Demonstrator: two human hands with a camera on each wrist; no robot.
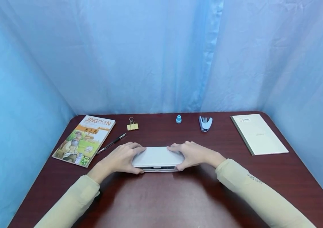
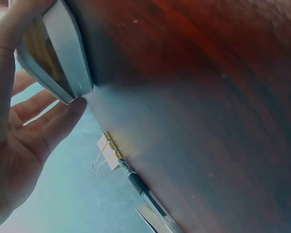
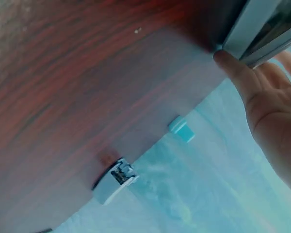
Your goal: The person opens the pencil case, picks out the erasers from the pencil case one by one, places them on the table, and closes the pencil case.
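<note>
A white, flat pencil case (image 1: 157, 156) lies lengthwise across the middle of the table, its front edge and small latch facing the person. My left hand (image 1: 122, 158) grips the left end, thumb at the front edge and fingers over the lid and far side. At the right end, my right hand (image 1: 194, 154) holds the case in the same way. A dark gap shows between lid and base along the front. In the left wrist view the case end (image 2: 70, 43) sits between thumb and fingers; the right wrist view shows a fingertip at the lower corner of the case (image 3: 252, 29).
Left on the dark red table (image 1: 158, 199) lie a book (image 1: 88, 139), a black pen (image 1: 112, 143) and a yellow binder clip (image 1: 132, 127). Behind the case stand a small blue bottle-shaped item (image 1: 178, 119) and a stapler (image 1: 205, 124). A cream notebook (image 1: 259, 134) lies right; curtains (image 1: 150, 57) surround.
</note>
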